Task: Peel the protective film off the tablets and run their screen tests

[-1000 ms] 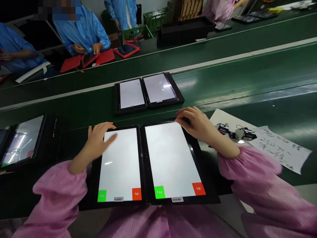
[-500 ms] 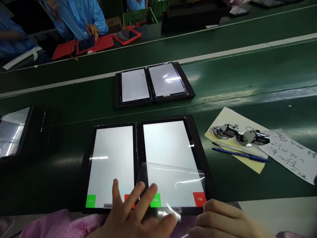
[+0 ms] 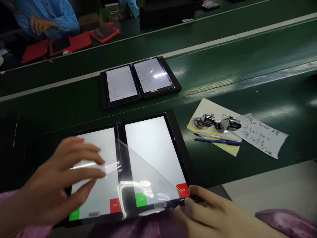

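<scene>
A clear plastic film (image 3: 153,186) stretches in a slanting sheet over two tablets lying side by side. My left hand (image 3: 66,175) is above the left tablet (image 3: 96,137), thumb and fingers drawn together at the film's left part. At the lower right corner of the right tablet (image 3: 151,140), my right hand (image 3: 210,211) pinches the film's other corner. Both tablets show white screens with green and red boxes along the bottom, "Pass" and "Fail" readable on the right one. My left hand covers part of the left tablet.
Another pair of tablets (image 3: 142,79) lies in a dark tray beyond. At right, two metal tally counters (image 3: 228,124), a blue pen (image 3: 218,141) and a clear pen rest by a handwritten paper (image 3: 262,135). Across the line, a person in blue (image 3: 49,19) sits behind red cases (image 3: 80,40).
My left hand has lifted and moved left from between the tablets, drawing the film up and across. My right hand now grips the film at the right tablet's corner. The view has shifted right.
</scene>
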A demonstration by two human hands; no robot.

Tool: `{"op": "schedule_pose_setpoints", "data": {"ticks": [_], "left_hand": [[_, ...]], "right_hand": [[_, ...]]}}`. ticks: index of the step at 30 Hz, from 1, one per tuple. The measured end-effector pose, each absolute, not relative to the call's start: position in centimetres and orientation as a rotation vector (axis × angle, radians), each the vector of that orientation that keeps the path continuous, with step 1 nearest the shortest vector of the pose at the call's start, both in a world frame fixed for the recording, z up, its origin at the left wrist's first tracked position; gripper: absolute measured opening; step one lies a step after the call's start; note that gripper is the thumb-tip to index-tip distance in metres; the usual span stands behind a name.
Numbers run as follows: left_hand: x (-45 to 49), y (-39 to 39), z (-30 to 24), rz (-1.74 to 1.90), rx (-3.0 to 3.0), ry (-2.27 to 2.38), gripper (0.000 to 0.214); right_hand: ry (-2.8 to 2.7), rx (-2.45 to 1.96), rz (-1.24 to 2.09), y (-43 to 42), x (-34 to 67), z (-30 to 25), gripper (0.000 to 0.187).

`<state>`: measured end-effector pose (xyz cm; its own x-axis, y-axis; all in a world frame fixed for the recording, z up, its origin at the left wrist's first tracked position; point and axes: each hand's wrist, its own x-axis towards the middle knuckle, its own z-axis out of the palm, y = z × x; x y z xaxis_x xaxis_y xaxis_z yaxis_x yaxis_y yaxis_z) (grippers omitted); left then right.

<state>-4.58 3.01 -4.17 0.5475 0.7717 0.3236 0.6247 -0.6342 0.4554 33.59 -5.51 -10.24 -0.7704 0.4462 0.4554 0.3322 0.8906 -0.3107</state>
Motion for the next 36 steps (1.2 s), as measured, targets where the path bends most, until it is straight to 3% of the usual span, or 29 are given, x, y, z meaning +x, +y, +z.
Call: {"op": "schedule_pose_setpoints", "data": {"ticks": [4,11,16,21,26,36], "left_hand": [[-0.8,8.1,-4.4,0.685,2.652,1.043,0.014],[1.9,11.0,-6.2,0.36,2.248,1.212,0.059],[-0.2,5.3,-5.7,0.917,2.57,1.356,0.022],[0.7,-3.8,-8.9,0.416,2.858,0.932,0.024],[2.3,-7.0,-10.9,0.656,2.742,1.23,0.037],[2.3,-6.2,-9.2,0.468,2.629,1.25,0.033]], "right_hand": [[-2.561,-0.684,0.277,-4.8,34.2,-8.9,0.046],[-2.468,-0.564,0.238,4.1,32.3,-9.4,0.02],[-2.002,-0.813,0.578,13.0,30.6,-11.5,0.01],[-1.678,-1.154,0.793,15.9,29.9,-12.5,0.003],[-1.742,-1.141,0.618,14.7,30.3,-13.3,0.005],[-1.45,-1.068,0.761,14.6,29.9,-15.0,0.008]]}}
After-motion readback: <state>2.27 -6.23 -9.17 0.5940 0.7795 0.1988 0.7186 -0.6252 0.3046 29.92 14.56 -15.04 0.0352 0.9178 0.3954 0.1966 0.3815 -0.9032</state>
